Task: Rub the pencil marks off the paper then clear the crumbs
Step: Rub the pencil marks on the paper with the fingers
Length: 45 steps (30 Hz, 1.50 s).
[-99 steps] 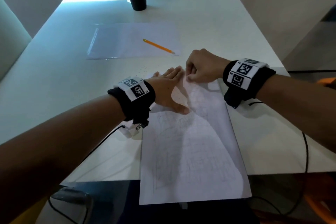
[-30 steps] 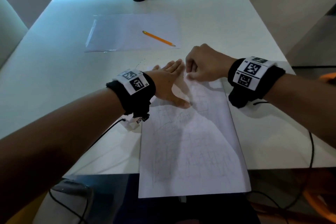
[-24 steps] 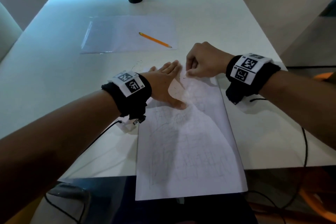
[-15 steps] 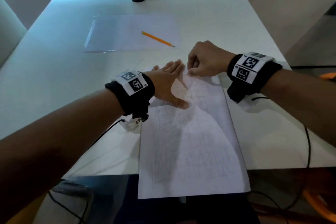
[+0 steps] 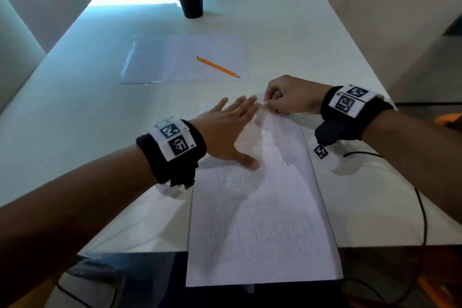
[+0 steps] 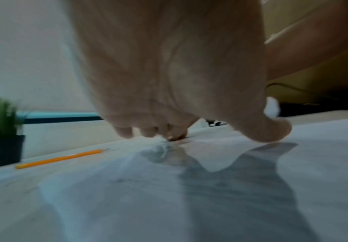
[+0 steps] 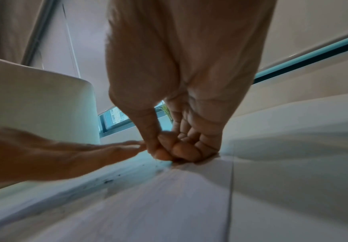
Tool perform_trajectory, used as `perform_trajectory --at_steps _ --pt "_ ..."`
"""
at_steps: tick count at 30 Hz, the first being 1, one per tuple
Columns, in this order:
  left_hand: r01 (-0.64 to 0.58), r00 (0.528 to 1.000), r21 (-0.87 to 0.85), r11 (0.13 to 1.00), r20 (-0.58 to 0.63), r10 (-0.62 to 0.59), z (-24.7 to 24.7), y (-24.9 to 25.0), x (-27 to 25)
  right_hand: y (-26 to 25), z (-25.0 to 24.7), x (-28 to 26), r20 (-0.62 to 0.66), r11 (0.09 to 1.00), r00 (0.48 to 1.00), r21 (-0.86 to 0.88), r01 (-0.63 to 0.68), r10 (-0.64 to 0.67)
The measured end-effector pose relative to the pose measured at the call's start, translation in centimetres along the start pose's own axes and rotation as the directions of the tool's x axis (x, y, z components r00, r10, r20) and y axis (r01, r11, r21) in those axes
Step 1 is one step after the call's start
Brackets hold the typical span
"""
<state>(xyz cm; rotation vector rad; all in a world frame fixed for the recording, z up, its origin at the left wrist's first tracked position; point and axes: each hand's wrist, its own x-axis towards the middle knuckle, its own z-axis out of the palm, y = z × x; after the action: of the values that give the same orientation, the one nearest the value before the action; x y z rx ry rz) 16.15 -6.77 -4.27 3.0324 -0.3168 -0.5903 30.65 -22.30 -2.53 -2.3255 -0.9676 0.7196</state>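
A white paper (image 5: 262, 220) with faint pencil scribbles lies lengthwise on the white table (image 5: 75, 112), its near end hanging over the table's edge. My left hand (image 5: 232, 127) lies flat on the paper's top left part, fingers straight and thumb spread (image 6: 272, 131). My right hand (image 5: 271, 105) is curled at the paper's far edge, thumb and fingers (image 7: 169, 153) pinching a small white eraser (image 6: 160, 148) down against the sheet, just beyond my left fingertips. Dark crumbs (image 7: 106, 181) speckle the paper and table near that corner.
A second white sheet (image 5: 175, 57) lies farther back with a yellow pencil (image 5: 217, 67) across its right side. A potted plant (image 5: 191, 2) stands at the table's far end. A black cable (image 5: 422, 207) trails off the table's right front.
My right hand makes short strokes at the paper's top edge and has hardly shifted. The left hand stays flat in the same spot. The head view has moved slightly.
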Motion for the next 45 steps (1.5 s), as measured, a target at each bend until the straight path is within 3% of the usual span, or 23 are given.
perform_trajectory --at_steps 2,4,6,9,10,12,14,15,16,19,21,26,30,32,36,39,43,45 --pt "-0.15 0.988 -0.05 0.987 0.015 0.151 0.5 0.9 -0.9 0.2 0.1 0.0 -0.007 1.0 1.0 0.02 0.003 -0.003" --pt "-0.197 0.978 -0.078 0.977 0.05 0.201 1.2 1.0 -1.5 0.3 0.2 -0.1 -0.011 1.0 1.0 0.018 0.019 -0.019" --pt "-0.09 0.994 -0.04 0.995 0.06 0.092 1.5 0.1 -1.9 0.5 0.2 0.0 -0.019 1.0 0.999 0.005 0.03 -0.03" --pt "0.212 0.975 0.046 0.976 0.064 -0.215 0.9 -1.4 -2.1 0.6 0.3 0.0 -0.025 0.999 0.999 -0.032 0.023 -0.024" --pt "0.225 0.973 0.067 0.972 0.031 -0.228 0.7 -1.3 -2.1 0.6 0.2 0.1 -0.022 0.999 0.999 -0.034 0.024 -0.024" --pt "0.067 0.997 0.069 0.995 -0.028 -0.066 0.4 -0.1 -1.8 0.5 0.2 0.1 -0.015 1.0 1.0 -0.016 0.026 -0.026" --pt "-0.12 0.993 -0.013 0.993 0.02 0.12 0.4 1.5 -1.4 0.5 0.3 0.1 -0.02 0.999 0.999 -0.021 0.026 -0.026" --pt "-0.14 0.988 -0.052 0.989 0.058 0.143 0.6 1.7 -1.2 0.6 0.4 0.2 -0.023 0.999 0.999 -0.027 0.023 -0.024" --pt "-0.106 0.991 -0.074 0.992 0.08 0.112 0.6 1.4 -0.9 0.6 0.4 0.2 -0.026 0.999 0.999 -0.033 0.023 -0.024" --pt "0.17 0.982 -0.053 0.984 0.087 -0.166 0.3 -1.1 -0.4 0.6 0.7 0.1 -0.042 0.994 0.999 -0.108 0.027 -0.032" --pt "0.253 0.964 -0.017 0.967 0.091 -0.25 0.1 -2.1 -0.3 0.4 0.8 0.2 -0.043 0.983 0.999 -0.18 0.023 -0.031" --pt "0.23 0.972 -0.044 0.972 0.064 -0.227 0.6 -2.2 -0.4 -1.3 1.0 1.1 -0.005 0.904 0.992 -0.412 0.116 -0.129" --pt "0.241 0.968 -0.017 0.97 0.072 -0.239 0.4 -2.5 -0.3 -2.2 1.9 1.8 -0.091 0.892 0.962 -0.406 0.199 -0.256" --pt "0.248 0.964 0.013 0.969 0.099 -0.248 0.1 -2.2 -0.2 -2.1 2.0 2.0 -0.145 0.907 0.954 -0.373 0.193 -0.263" --pt "0.276 0.953 0.057 0.959 0.116 -0.281 -0.8 -1.9 0.0 -2.7 1.9 1.7 -0.091 0.903 0.959 -0.37 0.219 -0.27" --pt "0.282 0.95 0.082 0.956 0.116 -0.29 -1.0 -1.6 0.2 -2.7 1.7 1.8 -0.163 0.91 0.952 -0.371 0.185 -0.26" --pt "0.292 0.949 0.08 0.953 0.102 -0.299 -0.9 -1.5 0.0 -3.3 1.6 1.7 -0.048 0.905 0.969 -0.371 0.207 -0.241" --pt "0.29 0.95 0.085 0.953 0.096 -0.297 -0.9 -1.5 0.2 -2.9 1.4 1.7 -0.119 0.914 0.967 -0.371 0.166 -0.224"
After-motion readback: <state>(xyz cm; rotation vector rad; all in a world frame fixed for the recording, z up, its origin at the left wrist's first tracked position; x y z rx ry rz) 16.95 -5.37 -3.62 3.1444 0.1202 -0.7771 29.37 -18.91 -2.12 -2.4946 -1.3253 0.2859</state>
